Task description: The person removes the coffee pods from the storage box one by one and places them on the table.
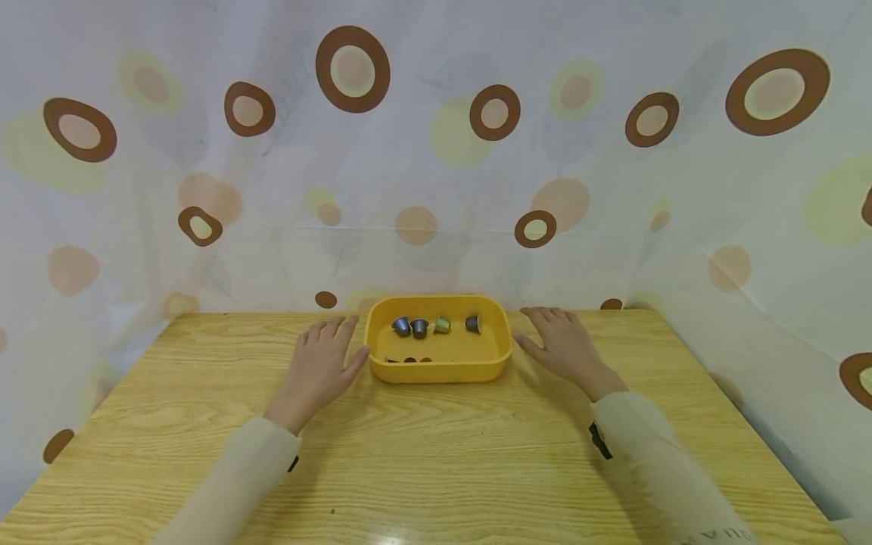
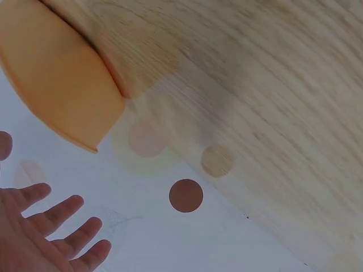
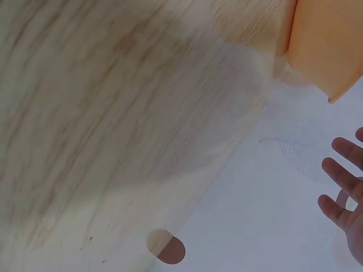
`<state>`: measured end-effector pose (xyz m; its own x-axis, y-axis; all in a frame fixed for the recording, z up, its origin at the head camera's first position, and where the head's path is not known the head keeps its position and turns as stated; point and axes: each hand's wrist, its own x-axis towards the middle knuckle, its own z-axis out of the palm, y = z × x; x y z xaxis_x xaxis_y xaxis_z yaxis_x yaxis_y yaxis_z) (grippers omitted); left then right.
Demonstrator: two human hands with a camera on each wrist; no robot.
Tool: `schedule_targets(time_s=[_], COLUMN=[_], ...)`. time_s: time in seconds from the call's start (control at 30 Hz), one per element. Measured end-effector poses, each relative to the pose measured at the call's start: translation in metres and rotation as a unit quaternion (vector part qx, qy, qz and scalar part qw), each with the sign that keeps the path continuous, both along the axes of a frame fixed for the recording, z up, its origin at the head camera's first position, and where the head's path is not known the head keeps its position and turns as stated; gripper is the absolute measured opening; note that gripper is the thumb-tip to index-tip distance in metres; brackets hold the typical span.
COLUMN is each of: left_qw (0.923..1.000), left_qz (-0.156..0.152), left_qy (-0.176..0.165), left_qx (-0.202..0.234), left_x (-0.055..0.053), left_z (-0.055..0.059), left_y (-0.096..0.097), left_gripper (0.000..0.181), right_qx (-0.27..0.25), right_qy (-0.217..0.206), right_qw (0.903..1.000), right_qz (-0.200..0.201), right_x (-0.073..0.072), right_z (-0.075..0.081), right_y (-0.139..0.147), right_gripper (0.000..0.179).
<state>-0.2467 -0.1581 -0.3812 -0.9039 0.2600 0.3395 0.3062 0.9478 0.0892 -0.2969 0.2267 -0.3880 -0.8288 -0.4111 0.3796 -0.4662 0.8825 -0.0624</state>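
A yellow plastic bin (image 1: 439, 372) with rounded corners stands at the far edge of the table. Inside lie several small coffee capsules: a blue one (image 1: 401, 326), a dark grey one (image 1: 419, 328), a green one (image 1: 442, 325) and a dark one (image 1: 473, 324) toward the right. The near wall partly hides a few more dark and brown pieces. My left hand (image 1: 323, 363) is beside the bin's left end, fingers spread and holding nothing, thumb right at the wall. On the other side, my right hand (image 1: 562, 344) reaches toward the right end with fingers extended, also holding nothing.
The wood-grain table (image 1: 436, 454) stretches from the bin toward me. Behind it and along the right side hangs a pale curtain (image 1: 422, 151) patterned with brown and cream circles. Its lower part comes close to the table's back edge.
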Motion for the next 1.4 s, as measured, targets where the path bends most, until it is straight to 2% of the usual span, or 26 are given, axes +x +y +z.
schedule_targets(time_s=[0.33, 0.6, 0.8, 1.13, 1.4], left_qw=[0.9998, 0.9999, 0.9999, 0.9997, 0.9998], left_qz=[0.004, 0.011, 0.012, 0.012, 0.008], left_qy=[0.018, -0.001, -0.006, -0.02, -0.019], left_qx=[-0.005, -0.003, -0.008, -0.004, 0.001], left_x=[-0.013, -0.021, -0.023, -0.026, -0.026], left_z=[-0.006, -0.008, -0.009, -0.017, -0.019], left_y=[0.012, 0.018, 0.022, 0.021, 0.02], left_gripper=[0.057, 0.054, 0.051, 0.048, 0.046], right_qx=[-0.007, -0.01, -0.007, -0.008, -0.025], right_qy=[-0.026, -0.034, -0.04, -0.054, -0.066], right_qw=[0.9996, 0.9993, 0.9991, 0.9984, 0.9973], right_qz=[0.005, 0.009, 0.009, 0.012, 0.018], right_x=[-0.008, -0.012, -0.013, -0.013, -0.013], right_z=[-0.001, -0.004, -0.006, -0.008, -0.01], right_y=[-0.008, -0.011, -0.013, -0.019, -0.02], right_gripper=[0.053, 0.051, 0.05, 0.045, 0.043])
